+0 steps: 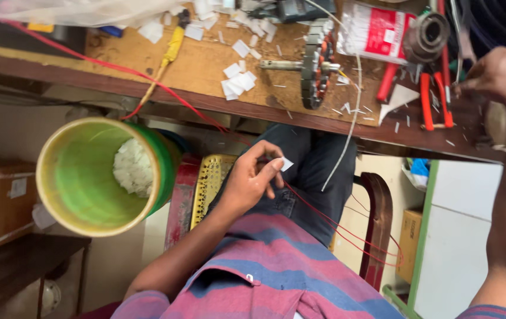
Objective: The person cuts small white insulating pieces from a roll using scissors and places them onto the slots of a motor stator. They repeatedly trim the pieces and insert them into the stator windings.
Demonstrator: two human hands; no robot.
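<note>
From the head camera I look down at my own lap and the edge of a worn wooden bench [206, 65]. My left hand [252, 180] hangs just below the bench edge, over my knee, and its fingers [272, 168] are pinched nearly shut on a small white rectangular paper slip [287, 164] — thumb and forefinger hold it by one end so the free end sticks out towards the bench. I judge it is held low and near so I can see it plainly while turning it.

My right hand [504, 77] is up at the far right end of the bench, curled over something near the red-handled pliers [436, 97]. Its fingers are bent, but whether they grip anything I cannot tell — the hand covers that spot.

On the bench lies a round laminated metal motor core on a steel shaft [315, 65], on its side, with more cut white paper slips [238, 80] scattered just beside it, within easy reach. A yellow-handled screwdriver [173, 47] lies further left. A thin red wire [147, 80] runs across the bench, drops over the edge and passes my left hand down by my thigh.

A yellow-and-green plastic bucket [82, 177] stands to the left below the bench, with a heap of white scraps [132, 168] inside — placed, I think, to catch offcuts.
</note>
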